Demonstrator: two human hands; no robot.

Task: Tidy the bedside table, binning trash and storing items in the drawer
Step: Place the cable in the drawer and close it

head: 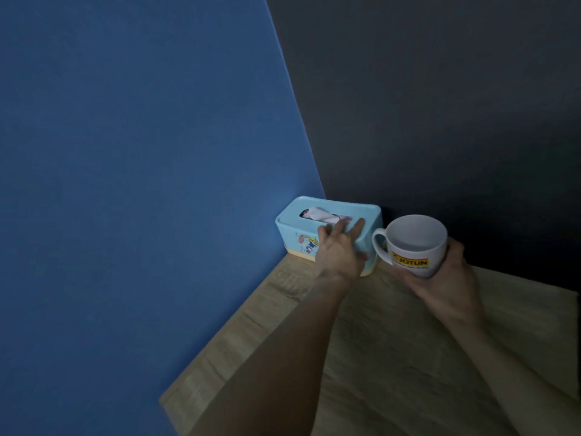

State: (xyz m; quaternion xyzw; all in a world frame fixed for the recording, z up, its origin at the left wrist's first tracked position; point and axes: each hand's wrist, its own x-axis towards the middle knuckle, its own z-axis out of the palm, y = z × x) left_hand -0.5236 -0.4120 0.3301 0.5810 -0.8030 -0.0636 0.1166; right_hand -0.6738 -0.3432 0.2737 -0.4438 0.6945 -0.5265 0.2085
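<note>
Tabletop [377,357]: pale wood grain, running into the room's corner.
Right hand [446,284]: wraps the white mug [415,243], beside the box.
Left hand [338,250]: straight fingers rest on the tissue box [295,231], which sits in the tabletop's far corner.
Walls: blue wall [125,152] left, dark wall [440,105] right.

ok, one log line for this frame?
left hand: fingers resting on tissue box lid | right hand: holding white mug upright | tissue box: back corner of table
</note>
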